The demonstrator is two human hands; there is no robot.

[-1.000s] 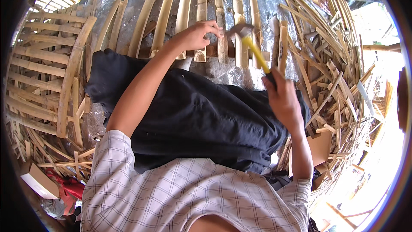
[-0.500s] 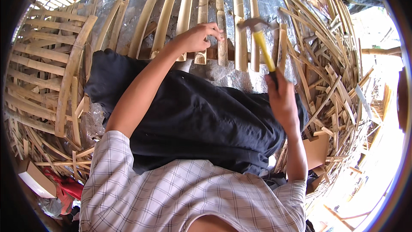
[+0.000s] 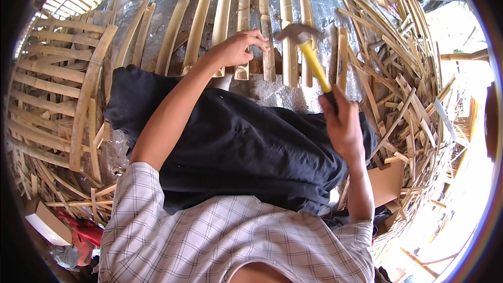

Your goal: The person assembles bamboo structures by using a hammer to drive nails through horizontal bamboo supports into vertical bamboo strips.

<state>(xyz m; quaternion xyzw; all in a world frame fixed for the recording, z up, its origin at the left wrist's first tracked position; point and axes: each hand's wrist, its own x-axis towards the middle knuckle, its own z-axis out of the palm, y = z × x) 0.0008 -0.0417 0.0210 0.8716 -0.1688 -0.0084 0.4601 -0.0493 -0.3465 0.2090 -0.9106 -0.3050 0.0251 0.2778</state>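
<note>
Gripping one yellow-handled hammer (image 3: 309,55), the right hand (image 3: 343,126) was clamped on its dark grip, head above a bamboo slat (image 3: 268,47). The left hand (image 3: 238,47) pinched that slat, one of roughly ten upright slats.

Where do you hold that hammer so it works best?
Judging by its shape, grip the hammer low on its yellow handle, away from the metal head, coming from the person's side. The right hand holds it there now, with the head up over the bamboo slats.
</note>
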